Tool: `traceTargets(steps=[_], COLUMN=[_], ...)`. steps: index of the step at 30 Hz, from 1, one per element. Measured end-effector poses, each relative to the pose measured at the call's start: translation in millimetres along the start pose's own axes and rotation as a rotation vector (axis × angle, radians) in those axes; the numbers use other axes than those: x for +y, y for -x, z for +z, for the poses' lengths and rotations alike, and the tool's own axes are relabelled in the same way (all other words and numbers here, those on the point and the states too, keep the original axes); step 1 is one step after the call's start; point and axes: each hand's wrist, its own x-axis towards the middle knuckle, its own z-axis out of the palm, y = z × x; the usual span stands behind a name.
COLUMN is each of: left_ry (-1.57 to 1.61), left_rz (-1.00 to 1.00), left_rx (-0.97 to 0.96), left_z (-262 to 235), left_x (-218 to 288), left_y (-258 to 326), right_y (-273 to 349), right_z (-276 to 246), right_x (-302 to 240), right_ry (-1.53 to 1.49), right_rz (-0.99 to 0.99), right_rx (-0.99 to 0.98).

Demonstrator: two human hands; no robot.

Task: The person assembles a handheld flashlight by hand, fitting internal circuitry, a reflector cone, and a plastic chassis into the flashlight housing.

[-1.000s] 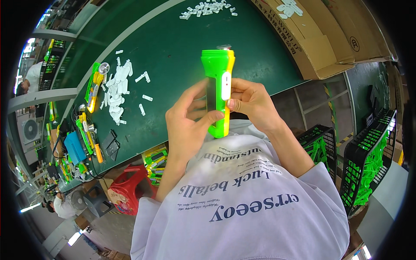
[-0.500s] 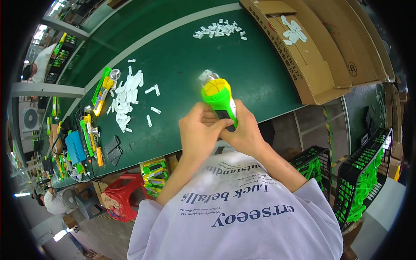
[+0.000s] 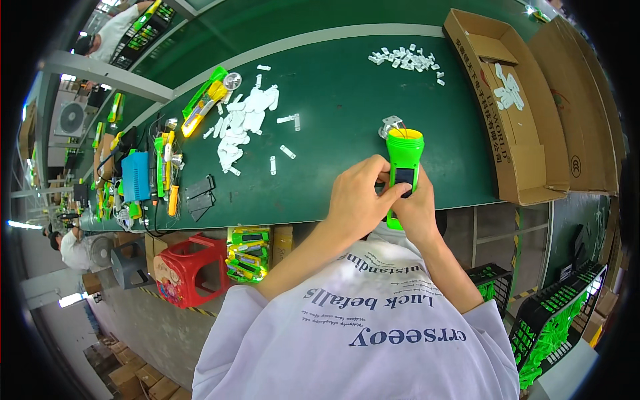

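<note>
A green flashlight body [image 3: 404, 155] with a yellow inside and a dark panel on its side stands between my hands, its wide end pointing away from me. From that wide end hangs a lamp piece [image 3: 389, 125] with a pale plate, joined by thin wires. My left hand [image 3: 360, 193] is closed at the flashlight's left side, its thumb on the dark panel. Wrapped around the handle from the right is my right hand [image 3: 420, 207], thumb also near the panel. Beyond them on the green table [image 3: 333, 140] lie small white plastic pieces [image 3: 247, 120].
More white pieces [image 3: 407, 59] lie at the far side. A cardboard box [image 3: 497, 133] stands at the right, with black crates [image 3: 543, 333] of green parts below. On the left are flashlight parts [image 3: 207, 100], a blue device [image 3: 135, 175] and a red stool [image 3: 193, 270].
The view has swung, so the table and its contents appear farther right. The flashlight has turned in my hands, showing more of its green side and less of its yellow inside.
</note>
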Motion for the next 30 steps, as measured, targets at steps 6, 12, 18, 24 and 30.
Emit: traceTargets(steps=[6,12,18,24,30], left_ry=[-0.555,-0.869,-0.805,-0.130,-0.333], left_rz=[0.053,-0.094,-0.232,-0.303,-0.224], left_rx=[0.359,0.297,0.208,0.152,-0.216], left_z=[-94,-153,-156,-152,-84], left_x=[-75,-134,-133,-93,-64], left_y=[-46,-65,-74,-68,-49], right_y=[2,3,6,9,11], right_z=[-19,-24,-26,-32,-36], right_x=[-2,-6,-4,-6,-3], right_ry=[-0.164,-0.184,-0.222,-0.309,-0.453], right_rz=[0.146,0.229,0.203,0.246,0.285], right_rx=[0.055,0.042,0.039,0.024,-0.083])
